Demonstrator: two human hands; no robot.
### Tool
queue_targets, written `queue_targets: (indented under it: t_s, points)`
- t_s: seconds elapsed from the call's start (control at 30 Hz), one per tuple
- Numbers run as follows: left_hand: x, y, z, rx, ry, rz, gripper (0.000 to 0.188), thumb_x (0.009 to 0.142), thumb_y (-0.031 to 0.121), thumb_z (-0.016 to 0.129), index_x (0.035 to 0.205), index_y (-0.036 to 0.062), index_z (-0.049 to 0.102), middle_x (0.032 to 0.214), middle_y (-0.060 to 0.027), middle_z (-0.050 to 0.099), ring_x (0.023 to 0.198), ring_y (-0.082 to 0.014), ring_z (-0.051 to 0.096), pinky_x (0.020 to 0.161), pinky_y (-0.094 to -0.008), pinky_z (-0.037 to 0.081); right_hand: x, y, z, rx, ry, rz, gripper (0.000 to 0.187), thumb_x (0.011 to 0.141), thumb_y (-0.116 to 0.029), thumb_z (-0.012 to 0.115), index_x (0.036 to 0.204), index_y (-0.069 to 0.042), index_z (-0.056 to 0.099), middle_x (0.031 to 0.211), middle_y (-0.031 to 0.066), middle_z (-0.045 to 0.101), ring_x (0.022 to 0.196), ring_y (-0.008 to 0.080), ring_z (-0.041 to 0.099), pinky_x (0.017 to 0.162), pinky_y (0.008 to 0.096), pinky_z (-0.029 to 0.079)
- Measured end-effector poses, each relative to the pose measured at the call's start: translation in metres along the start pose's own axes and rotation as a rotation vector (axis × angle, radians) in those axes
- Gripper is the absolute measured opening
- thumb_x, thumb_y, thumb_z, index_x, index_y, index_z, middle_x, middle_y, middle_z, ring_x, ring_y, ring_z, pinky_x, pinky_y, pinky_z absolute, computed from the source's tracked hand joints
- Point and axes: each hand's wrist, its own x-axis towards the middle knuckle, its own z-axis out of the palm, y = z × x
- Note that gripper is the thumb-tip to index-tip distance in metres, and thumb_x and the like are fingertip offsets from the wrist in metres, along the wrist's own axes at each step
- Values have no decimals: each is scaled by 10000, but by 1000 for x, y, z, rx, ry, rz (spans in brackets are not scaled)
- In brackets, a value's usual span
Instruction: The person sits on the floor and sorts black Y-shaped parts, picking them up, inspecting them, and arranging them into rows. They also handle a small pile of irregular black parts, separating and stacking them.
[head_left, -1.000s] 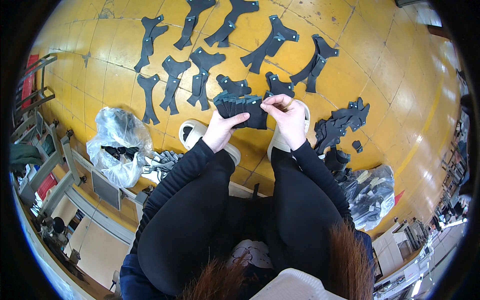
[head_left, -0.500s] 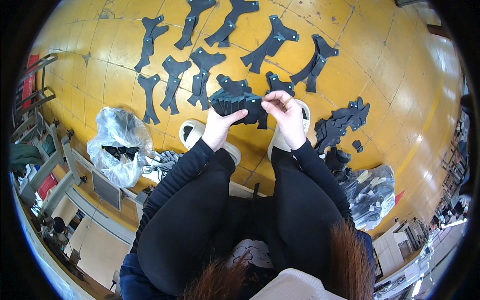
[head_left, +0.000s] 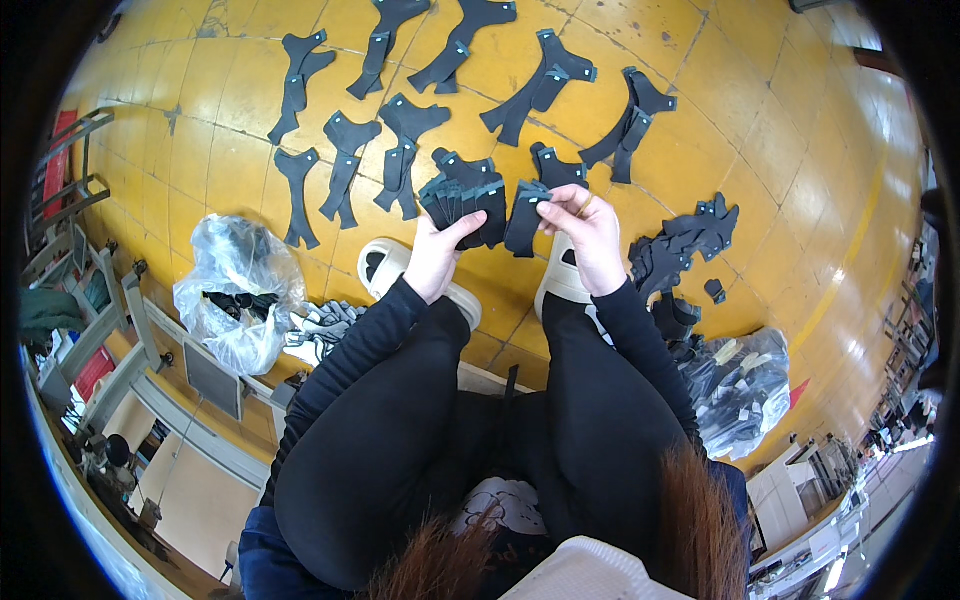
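Observation:
My left hand [head_left: 434, 258] is closed on a fanned stack of black, sock-like fabric pieces [head_left: 470, 206] with dark green ends, the thumb pressed on top. To its right, my right hand [head_left: 590, 236] pinches a black fabric piece [head_left: 523, 222] with a green edge and a small pale mark. A narrow gap separates it from the stack. Whether it is one piece or more, I cannot tell. Just beyond my hands lies another dark fabric bundle [head_left: 557, 168] on the floor, partly hidden by my right hand.
Several black fabric bundles [head_left: 398, 150] lie in rows on the yellow tiled floor [head_left: 790, 200]. A loose dark heap [head_left: 684, 246] is at the right, above a filled plastic bag [head_left: 745, 390]. Another clear plastic bag [head_left: 235, 290] stands left, beside striped fabric [head_left: 322, 328]. My white shoes [head_left: 385, 262] flank the work.
My right hand has moved slightly right and now holds a fabric piece apart from the stack. The left hand stays nearly still with its fanned stack.

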Motion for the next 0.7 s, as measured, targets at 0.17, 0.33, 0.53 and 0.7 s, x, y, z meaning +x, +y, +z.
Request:
queue_targets:
  t_s: [0.17, 0.33, 0.53, 0.7]
  points:
    - [2, -7, 6, 104, -245, -100, 292, 854, 13, 653, 1137, 39, 585, 1054, -42, 643, 951, -137, 622, 841, -283, 502, -1, 17, 11, -115, -13, -12, 117, 842, -67, 694, 926, -12, 636, 792, 17, 645, 723, 77, 602, 657, 220, 477]
    - [-1, -13, 1, 63, -219, -251, 319, 844, -3, 640, 1148, 55, 563, 1029, -27, 630, 928, -125, 615, 822, -282, 506, 3, 26, 17, -445, -57, -119, 330, 769, -110, 735, 1057, -15, 605, 1016, 84, 648, 868, 149, 600, 772, 277, 487]
    - [-17, 8, 16, 116, -247, -304, 337, 856, -15, 608, 1161, 103, 528, 1047, -10, 588, 1008, -127, 587, 906, -440, 523, -13, 2, 29, -273, -140, -253, 385, 821, 44, 546, 1201, -11, 537, 1216, 128, 577, 1151, 234, 550, 997, 343, 425]
    - [-40, 53, 20, 175, -234, -248, 300, 987, 371, 475, 1179, 142, 456, 940, -61, 590, 916, -221, 620, 847, -453, 542, -44, -16, 7, 205, -147, -312, 337, 862, 127, 368, 1102, 5, 572, 1307, 121, 513, 1225, 214, 496, 1044, 380, 416]
